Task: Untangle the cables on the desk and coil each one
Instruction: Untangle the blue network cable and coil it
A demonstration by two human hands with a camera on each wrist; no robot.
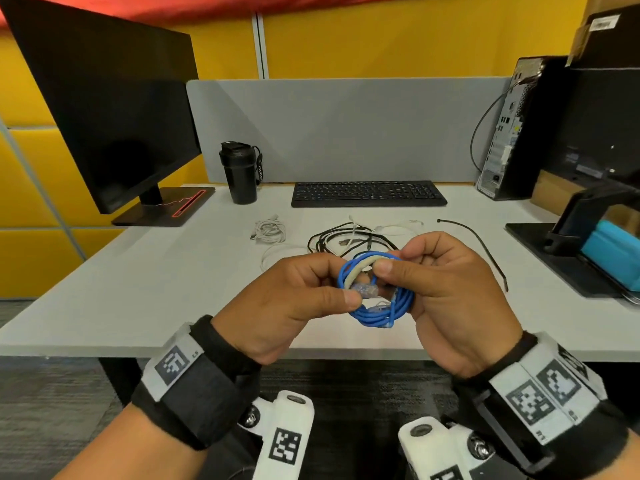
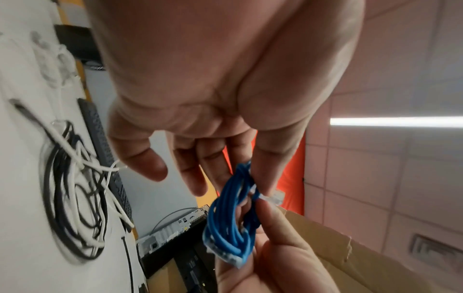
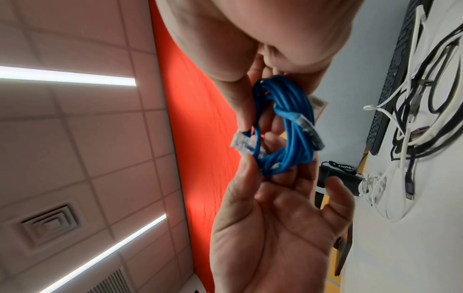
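You are gripping the blue Ethernet cable coil (image 1: 377, 299) with both hands, left fingers (image 1: 346, 299) pinching its plug (image 1: 364, 291) above the counter (image 1: 173, 289).

From my seat, the far side of the blue coil (image 1: 377, 299) is hidden behind my right hand (image 1: 446, 299), and my left hand (image 1: 294, 303) covers its near-left loops. I can't tell what the pale loop (image 1: 360, 268) above the grip is. In the left wrist view the tangle (image 2: 75, 188) beyond the grip is smeared by blur. In the right wrist view my right palm is cut off by the top edge. Past the grip, the tower (image 1: 519, 133) runs behind boxes.
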